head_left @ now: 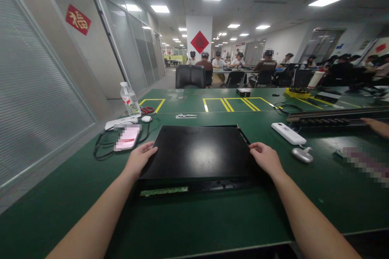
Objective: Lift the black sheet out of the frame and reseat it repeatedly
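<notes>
Between my hands is a flat, glossy black panel, which looks like a display screen, reflecting a ceiling light. My left hand pinches its left edge, thumb on top. On the right edge my right hand grips with bent fingers. Beneath the panel's near edge shows a dark frame with a strip of green circuit board at its left. The frame's far right corner also sticks out behind the panel. The panel's near edge appears raised a little above the frame; its underside is hidden.
On the left stand a water bottle, red scissors, a phone and black cables. Right of the panel lie a white power bank and a silver mouse-like object. Another person's hand reaches in at far right.
</notes>
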